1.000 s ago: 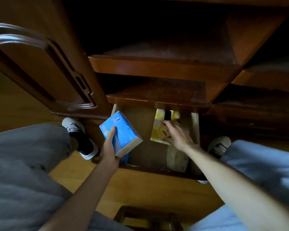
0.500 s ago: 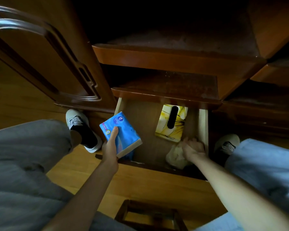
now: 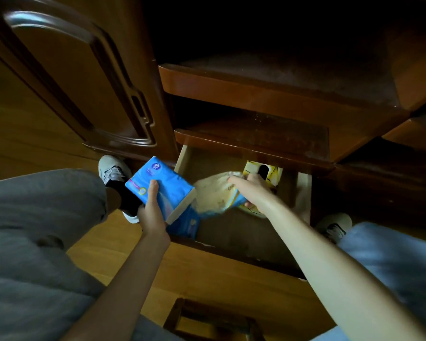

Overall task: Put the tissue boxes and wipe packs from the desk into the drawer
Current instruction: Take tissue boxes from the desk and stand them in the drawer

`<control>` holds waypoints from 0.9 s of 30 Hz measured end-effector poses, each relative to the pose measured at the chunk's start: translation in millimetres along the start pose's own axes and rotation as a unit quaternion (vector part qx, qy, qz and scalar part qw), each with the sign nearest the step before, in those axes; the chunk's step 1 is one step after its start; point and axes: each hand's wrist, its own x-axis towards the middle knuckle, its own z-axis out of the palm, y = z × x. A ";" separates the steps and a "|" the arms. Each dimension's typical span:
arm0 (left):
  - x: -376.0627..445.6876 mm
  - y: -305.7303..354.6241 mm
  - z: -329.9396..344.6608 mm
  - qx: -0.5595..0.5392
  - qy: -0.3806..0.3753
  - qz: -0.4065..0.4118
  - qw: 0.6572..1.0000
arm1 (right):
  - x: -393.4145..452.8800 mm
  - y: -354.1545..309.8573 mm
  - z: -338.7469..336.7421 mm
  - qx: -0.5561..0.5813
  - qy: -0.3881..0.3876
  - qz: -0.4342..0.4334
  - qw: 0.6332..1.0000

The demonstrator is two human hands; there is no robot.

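Blue plastic wraps the tissue pack [image 3: 160, 188] that the left hand [image 3: 152, 212] grips, thumb lying across its top face and fingers curled underneath. It is held tilted just above the near left corner of the open drawer [image 3: 236, 232], with its pale paper end facing right. A small round white logo sits near its far end, along with a few lines of print too small to read. A second blue pack [image 3: 187, 221] lies in the drawer right beneath it.

The right hand [image 3: 252, 190] pinches a pale, cream-coloured soft wipe pack [image 3: 215, 193] and holds it raised over the middle of the drawer; the pack is blurred, and the faint dark lettering on it cannot be made out. Half a second earlier this pack lay at the drawer's near right side with the hand resting on it; it has since been lifted and carried leftward, close to the blue pack.

Behind the right hand, a yellow patterned tissue box [image 3: 268, 172] with a dark oval opening lies at the back of the drawer, partly tucked under the dark wooden shelf [image 3: 253, 141] above. It sits where it did before.

Grey trouser legs, pale shoes and a yellowish wooden floor [image 3: 89, 244] frame the drawer.
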 end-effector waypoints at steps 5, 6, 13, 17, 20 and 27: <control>4.3 6.2 -12.6 0.004 0.017 0.004 1.000 | 22.9 -8.8 17.8 0.089 0.025 0.016 0.996; 4.6 5.4 -13.0 0.007 0.017 -0.001 1.000 | 26.8 -11.2 19.9 0.156 -0.018 0.034 0.987; 4.0 -1.6 -8.7 0.036 0.001 -0.035 0.999 | 50.0 5.4 45.9 -0.011 -0.055 -0.047 0.997; 4.9 -5.5 -1.0 0.051 -0.022 -0.027 0.998 | 52.1 41.6 27.8 -0.306 0.170 -0.183 0.919; 4.3 -10.7 1.7 0.070 -0.038 -0.033 0.996 | 47.5 70.9 11.3 -0.342 0.154 -0.127 0.918; -2.9 -19.2 11.8 0.190 -0.106 0.003 0.976 | 31.2 90.0 3.1 -0.455 0.151 -0.107 0.871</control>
